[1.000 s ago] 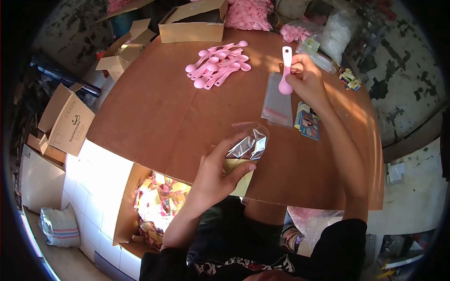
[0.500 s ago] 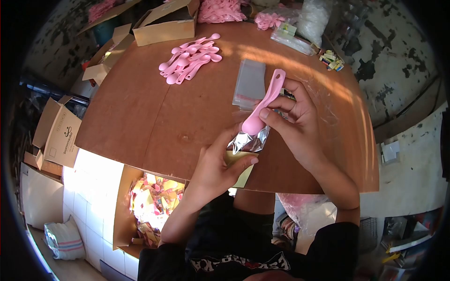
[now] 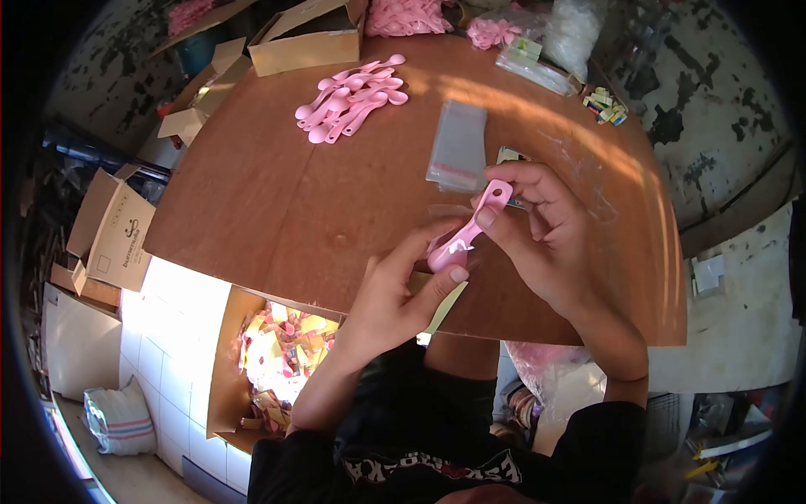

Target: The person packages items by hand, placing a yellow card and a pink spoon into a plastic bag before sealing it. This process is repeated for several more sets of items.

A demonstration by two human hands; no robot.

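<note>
Fingers (image 3: pixel 515 172) of the right hand (image 3: pixel 546 231) grasp a pink spoon (image 3: pixel 470 233), best guided gently while the left hand (image 3: pixel 395 290) pinches clear plastic (image 3: pixel 459 246).

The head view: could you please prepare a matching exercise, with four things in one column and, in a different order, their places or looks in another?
Things
1. Spoon pile
2. Stack of bags
3. Single spoon
4. White sack

Places or looks
A. striped, at the picture's lower left
B. by its handle, in the right hand
C. transparent, lying on the table
D. pink, lying on the table

Right pairs: 1-D, 2-C, 3-B, 4-A
</note>
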